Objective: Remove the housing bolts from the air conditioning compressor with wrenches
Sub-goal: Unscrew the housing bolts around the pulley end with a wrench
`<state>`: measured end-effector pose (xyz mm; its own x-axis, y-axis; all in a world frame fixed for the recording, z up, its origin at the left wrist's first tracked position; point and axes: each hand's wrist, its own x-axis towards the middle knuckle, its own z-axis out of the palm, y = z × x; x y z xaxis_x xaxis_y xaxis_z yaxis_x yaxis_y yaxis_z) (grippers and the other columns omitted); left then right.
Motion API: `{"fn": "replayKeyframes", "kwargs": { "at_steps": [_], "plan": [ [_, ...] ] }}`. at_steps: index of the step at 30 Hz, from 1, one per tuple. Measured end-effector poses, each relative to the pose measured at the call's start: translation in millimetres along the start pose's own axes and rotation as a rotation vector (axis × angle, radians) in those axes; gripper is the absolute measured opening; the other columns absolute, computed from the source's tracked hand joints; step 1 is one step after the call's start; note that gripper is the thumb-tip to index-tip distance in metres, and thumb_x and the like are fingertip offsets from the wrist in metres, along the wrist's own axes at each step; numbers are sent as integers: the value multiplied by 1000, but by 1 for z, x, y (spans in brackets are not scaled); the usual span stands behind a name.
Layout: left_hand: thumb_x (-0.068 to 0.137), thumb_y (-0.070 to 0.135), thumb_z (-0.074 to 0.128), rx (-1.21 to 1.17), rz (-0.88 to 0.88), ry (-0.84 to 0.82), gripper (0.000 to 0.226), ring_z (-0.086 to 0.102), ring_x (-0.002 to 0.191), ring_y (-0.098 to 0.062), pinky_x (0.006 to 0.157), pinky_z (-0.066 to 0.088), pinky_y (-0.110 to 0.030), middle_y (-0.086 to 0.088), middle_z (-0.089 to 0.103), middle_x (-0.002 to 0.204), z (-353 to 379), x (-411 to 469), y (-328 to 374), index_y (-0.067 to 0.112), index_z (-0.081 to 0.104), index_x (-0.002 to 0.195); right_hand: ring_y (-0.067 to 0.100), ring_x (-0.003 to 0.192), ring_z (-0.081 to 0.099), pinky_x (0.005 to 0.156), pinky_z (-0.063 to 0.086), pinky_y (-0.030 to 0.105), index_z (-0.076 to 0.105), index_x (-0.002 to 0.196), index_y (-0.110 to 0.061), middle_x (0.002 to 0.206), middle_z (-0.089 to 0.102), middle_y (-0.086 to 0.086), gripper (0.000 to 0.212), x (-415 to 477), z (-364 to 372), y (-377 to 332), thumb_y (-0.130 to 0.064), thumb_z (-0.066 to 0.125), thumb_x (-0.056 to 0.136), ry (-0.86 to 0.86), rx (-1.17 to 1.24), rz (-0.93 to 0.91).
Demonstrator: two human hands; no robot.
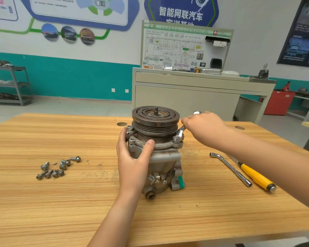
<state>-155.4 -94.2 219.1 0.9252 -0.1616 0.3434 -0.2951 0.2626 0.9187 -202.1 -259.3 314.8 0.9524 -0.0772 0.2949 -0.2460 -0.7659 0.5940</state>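
The air conditioning compressor (161, 157) stands upright on the wooden table (43, 202), its rusty grooved pulley (155, 120) on top. My left hand (132, 157) grips the housing from the left, thumb across the front flange. My right hand (203, 127) holds a silver wrench (179, 133) whose ring end sits over a bolt on the right side of the flange. The far end of the wrench sticks out beyond my fingers. Several loose flanged bolts (57, 168) lie on the table to the left.
An L-shaped socket wrench (230, 168) and a yellow-handled screwdriver (257, 177) lie on the table to the right, partly under my right forearm. A beige training cabinet (194, 90) stands behind the table. A grey shelf rack (11, 84) is at far left.
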Motion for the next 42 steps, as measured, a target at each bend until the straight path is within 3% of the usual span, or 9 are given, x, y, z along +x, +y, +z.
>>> {"fn": "replayKeyframes", "kwargs": {
  "at_steps": [2,5,9,14,17,20,24,32,42],
  "plan": [
    [78,39,70,1,-3,8,74,31,132,-2,106,31,-27,23,33,138,-1,0,-1,41,30,141,26,94,59,81,43,32,42,120,-12,104,63,4,32,-1,2,4,-1,39,91,99,39,-5],
    [78,38,70,-19,2,16,73,32,129,0,104,31,-26,25,34,135,-1,1,-3,41,32,140,30,78,61,65,46,36,27,140,-18,86,64,7,44,-21,-4,14,-18,37,98,275,400,171],
    [80,35,70,-29,16,33,73,29,127,4,103,27,-23,26,33,133,2,0,-3,38,32,142,28,63,60,59,51,41,32,137,-20,72,64,4,46,-67,-24,12,-33,31,93,446,751,217],
    [81,32,69,-18,35,35,72,30,128,3,104,26,-21,24,34,133,3,-1,-2,33,32,143,33,60,59,47,48,40,55,115,-14,71,63,2,36,-106,-40,4,-29,35,89,379,523,86],
    [81,33,69,-12,40,32,74,29,130,2,109,26,-25,22,33,136,2,-1,-2,31,31,144,22,74,60,54,47,32,24,140,-37,92,63,-7,45,-109,-34,1,-33,22,95,159,318,116],
    [81,35,69,6,43,30,74,28,133,-1,108,26,-25,19,33,142,1,0,-4,32,30,145,15,73,55,47,38,26,-3,140,-43,91,56,-12,50,-107,-26,0,-30,24,99,50,155,165],
    [83,37,66,37,52,32,73,24,135,-1,112,23,-29,23,29,139,2,0,-5,33,28,145,15,62,45,39,22,25,2,140,-40,79,46,-9,56,-97,-25,-3,-20,33,97,2,127,217],
    [85,40,63,69,69,24,73,20,135,1,109,21,-25,22,25,141,5,-1,-6,34,24,146,13,46,22,37,21,26,-2,143,-15,74,36,2,68,-98,-72,-37,-1,37,89,-131,54,48],
    [83,40,64,79,54,4,73,26,136,-5,113,26,-33,19,30,140,0,1,-4,33,26,145,12,48,26,39,19,27,5,141,-36,61,33,-10,64,-102,-63,-12,-11,37,91,-82,41,258]
  ]
}}
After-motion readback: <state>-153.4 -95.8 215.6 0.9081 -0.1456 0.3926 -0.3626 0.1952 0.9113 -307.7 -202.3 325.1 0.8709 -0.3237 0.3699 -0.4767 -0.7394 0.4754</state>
